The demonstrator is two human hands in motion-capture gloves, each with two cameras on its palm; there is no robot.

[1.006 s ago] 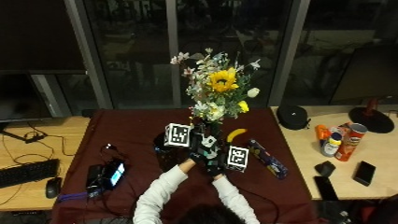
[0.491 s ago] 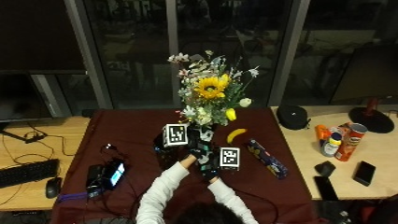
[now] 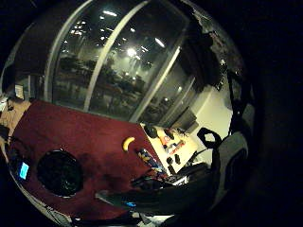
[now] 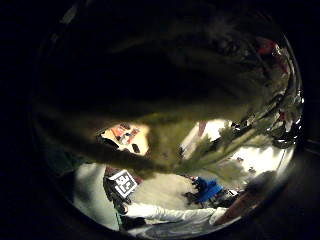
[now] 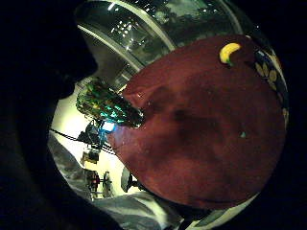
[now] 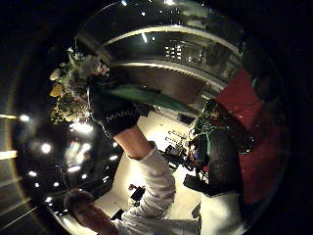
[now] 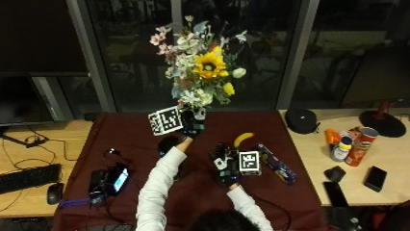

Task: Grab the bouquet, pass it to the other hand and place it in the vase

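While the left hand (image 7: 187, 126) grips the bouquet (image 7: 202, 65) stems above the vase (image 7: 169, 144), the right hand (image 7: 228, 166), fingers relaxed and empty, hovers just beside the vase.

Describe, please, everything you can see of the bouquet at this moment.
The bouquet is a mixed bunch: a large yellow sunflower at its middle, with white, pink and pale blooms and green leaves around it. It stands upright, raised above the dark red tablecloth in front of the dark window. The left hand grips it from below, where the stems gather; the right hand is lower down and does not touch it. It is not yet in the vase.
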